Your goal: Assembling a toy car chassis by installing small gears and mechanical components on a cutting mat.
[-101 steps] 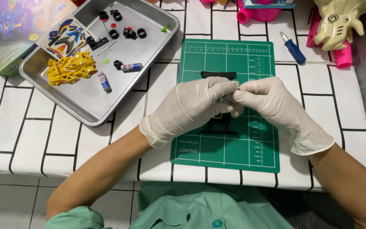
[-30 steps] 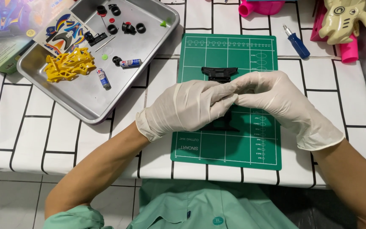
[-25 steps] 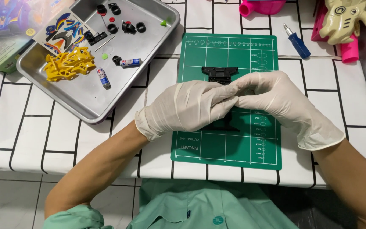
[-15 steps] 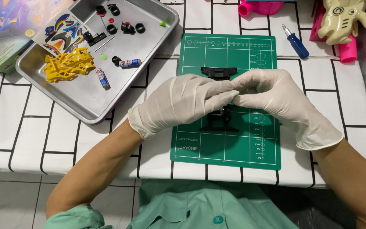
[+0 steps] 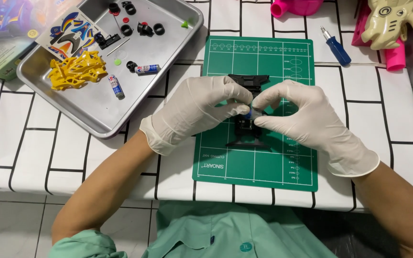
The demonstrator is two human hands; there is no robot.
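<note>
left hand (image 5: 194, 112): gloved, fingers curled, tips pinching small blue-white part (image 5: 248, 113) | right hand (image 5: 302, 119): gloved, fingertips closed on same part | black chassis (image 5: 248, 110): under both hands, on green mat (image 5: 259, 167) | tray (image 5: 92, 114): beyond left hand

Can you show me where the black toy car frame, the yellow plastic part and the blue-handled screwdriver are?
black toy car frame (image 5: 248, 82): head view, its top end on the mat.
yellow plastic part (image 5: 75, 70): head view, its middle, in the tray.
blue-handled screwdriver (image 5: 338, 50): head view, its blue handle.
</note>
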